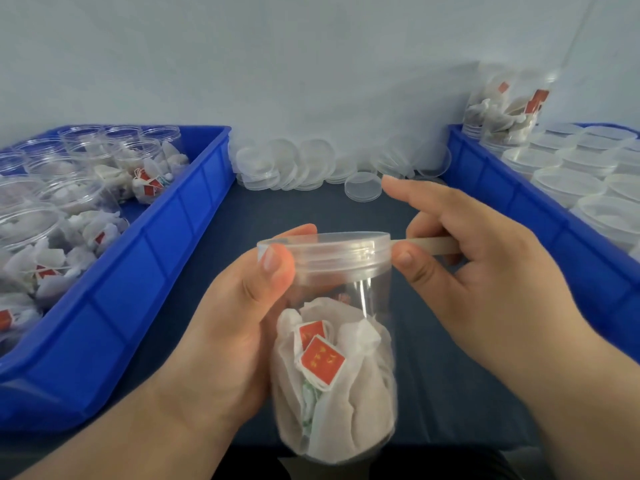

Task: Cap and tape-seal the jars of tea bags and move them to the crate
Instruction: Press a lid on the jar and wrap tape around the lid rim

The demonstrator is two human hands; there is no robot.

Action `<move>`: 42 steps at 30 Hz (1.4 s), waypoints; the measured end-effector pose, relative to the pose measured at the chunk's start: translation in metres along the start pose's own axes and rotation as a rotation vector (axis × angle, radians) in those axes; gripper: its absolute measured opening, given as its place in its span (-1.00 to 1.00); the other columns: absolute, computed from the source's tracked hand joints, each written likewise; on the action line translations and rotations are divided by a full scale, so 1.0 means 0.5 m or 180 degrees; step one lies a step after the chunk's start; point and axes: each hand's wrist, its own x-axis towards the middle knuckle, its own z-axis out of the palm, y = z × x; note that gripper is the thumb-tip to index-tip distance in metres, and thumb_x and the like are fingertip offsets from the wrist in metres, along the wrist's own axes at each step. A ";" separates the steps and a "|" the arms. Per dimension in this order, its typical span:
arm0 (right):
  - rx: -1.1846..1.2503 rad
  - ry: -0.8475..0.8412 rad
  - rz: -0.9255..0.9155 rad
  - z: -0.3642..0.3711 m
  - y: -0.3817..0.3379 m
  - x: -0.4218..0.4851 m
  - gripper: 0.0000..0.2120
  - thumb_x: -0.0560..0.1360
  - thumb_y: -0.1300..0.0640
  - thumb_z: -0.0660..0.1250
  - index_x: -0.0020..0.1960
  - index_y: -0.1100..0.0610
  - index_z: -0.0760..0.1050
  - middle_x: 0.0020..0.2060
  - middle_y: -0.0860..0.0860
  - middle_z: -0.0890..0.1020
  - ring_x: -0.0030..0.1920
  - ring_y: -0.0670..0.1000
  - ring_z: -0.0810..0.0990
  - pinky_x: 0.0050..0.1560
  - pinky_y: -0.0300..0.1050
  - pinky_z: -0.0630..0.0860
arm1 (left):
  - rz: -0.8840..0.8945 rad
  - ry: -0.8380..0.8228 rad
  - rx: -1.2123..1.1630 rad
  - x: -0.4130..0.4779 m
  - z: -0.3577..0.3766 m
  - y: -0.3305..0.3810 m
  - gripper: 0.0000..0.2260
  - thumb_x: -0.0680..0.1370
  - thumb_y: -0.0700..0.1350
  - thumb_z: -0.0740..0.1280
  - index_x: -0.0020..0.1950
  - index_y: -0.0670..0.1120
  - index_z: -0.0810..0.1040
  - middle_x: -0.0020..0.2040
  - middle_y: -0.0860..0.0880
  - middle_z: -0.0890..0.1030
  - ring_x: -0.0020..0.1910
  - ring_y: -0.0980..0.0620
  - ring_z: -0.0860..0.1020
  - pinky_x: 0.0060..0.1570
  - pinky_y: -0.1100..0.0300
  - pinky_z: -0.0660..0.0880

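Observation:
A clear plastic jar [346, 306] of white tea bags with red tags is held up at the centre, its clear lid [325, 249] on. My left hand [239, 327] grips the jar by its neck, thumb on the lid's side. My right hand [478, 271] pinches a strip of tape [426, 244] that runs from the lid's right edge. A blue crate [138, 271] on the left holds several uncapped jars of tea bags. Another blue crate [540, 230] on the right holds several capped jars.
Loose clear lids [304, 164] lie in a heap along the back of the dark table [311, 209], against the pale wall. One lid [363, 187] lies apart, near my right fingertips. A filled jar [509, 105] stands stacked at the right crate's far end.

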 end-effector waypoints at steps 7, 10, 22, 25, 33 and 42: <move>-0.0475 -0.0119 0.0098 0.009 -0.002 0.006 -0.52 0.58 -0.22 0.14 0.44 -0.10 0.38 -0.25 -0.23 0.48 -0.20 -0.12 0.40 -0.12 -0.24 0.31 | 0.0153 -0.0112 0.0709 0.011 -0.006 -0.007 0.05 0.00 0.37 0.65 0.39 -0.04 0.51 0.19 -0.16 0.68 0.16 -0.19 0.67 0.14 -0.17 0.61; -0.0579 -0.0010 0.0069 0.012 -0.006 -0.002 -0.52 0.57 -0.21 0.13 0.42 -0.07 0.43 -0.26 -0.21 0.50 -0.19 -0.15 0.39 -0.16 -0.32 0.31 | 0.0375 -0.0107 0.1032 0.017 -0.004 -0.009 -0.21 0.06 0.39 0.62 0.22 0.13 0.64 0.16 -0.04 0.71 0.15 -0.06 0.68 0.19 -0.14 0.61; 0.0384 -0.0163 0.0088 -0.048 0.001 0.006 -0.61 0.50 -0.20 0.29 0.32 -0.27 0.43 -0.22 -0.14 0.63 -0.36 -0.17 0.54 -0.37 -0.50 0.36 | 0.0095 0.0508 0.0777 0.022 -0.020 -0.024 -0.04 -0.06 0.42 0.64 0.30 0.14 0.58 0.21 -0.12 0.69 0.16 -0.14 0.68 0.24 -0.27 0.52; 0.0523 -0.0160 -0.0076 -0.064 0.008 0.009 -0.64 0.51 -0.20 0.29 0.30 -0.30 0.44 -0.22 -0.08 0.61 -0.37 -0.07 0.51 -0.35 -0.37 0.39 | -0.0266 0.0329 0.0202 0.018 -0.011 -0.022 0.04 -0.09 0.34 0.68 0.33 -0.02 0.58 0.18 -0.25 0.68 0.10 -0.23 0.69 0.06 -0.26 0.62; 0.0063 -0.0021 -0.0253 -0.029 0.005 0.004 -0.59 0.53 -0.11 0.29 0.37 -0.14 0.42 -0.24 -0.09 0.54 -0.25 0.01 0.50 -0.26 -0.30 0.41 | -0.0335 -0.0173 -0.0296 0.005 0.008 -0.015 0.03 0.00 0.27 0.70 0.34 -0.23 0.57 0.18 -0.37 0.64 -0.03 -0.27 0.70 -0.10 -0.14 0.66; -0.0276 -0.0031 -0.0199 0.012 0.005 0.010 -0.56 0.61 -0.10 0.12 0.46 -0.03 0.36 -0.24 -0.11 0.51 -0.19 -0.09 0.44 -0.10 -0.18 0.45 | -0.0230 -0.0142 -0.0062 0.007 0.001 -0.010 -0.06 0.01 0.28 0.69 0.30 -0.10 0.62 0.15 -0.25 0.68 0.01 -0.25 0.69 -0.08 -0.13 0.66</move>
